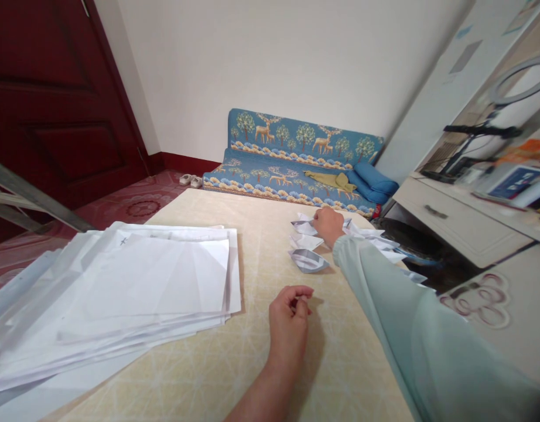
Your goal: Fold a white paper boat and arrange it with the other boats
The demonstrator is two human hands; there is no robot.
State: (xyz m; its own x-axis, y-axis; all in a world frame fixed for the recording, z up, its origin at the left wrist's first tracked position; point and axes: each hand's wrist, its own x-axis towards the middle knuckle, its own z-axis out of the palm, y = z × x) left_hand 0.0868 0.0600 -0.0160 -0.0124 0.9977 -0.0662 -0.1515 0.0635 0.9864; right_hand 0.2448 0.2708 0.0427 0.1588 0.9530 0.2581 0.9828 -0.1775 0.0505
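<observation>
My right hand (327, 225), in a pale green sleeve, reaches far across the beige table (270, 246) and rests on a folded paper piece (303, 226) among several folded paper shapes. One folded paper boat (308, 260) lies nearest to me, just left of that forearm. My left hand (290, 316) lies on the table near the middle, its fingers curled in loosely with nothing visible in them. A wide stack of white paper sheets (120, 293) lies to the left of it.
More folded paper shapes (384, 243) lie along the table's right edge. Behind the table lies a blue deer-patterned floor cushion (296, 158). A white cabinet (463, 225) with a ring light (522, 79) stands at the right. A dark red door (54, 99) is at the left.
</observation>
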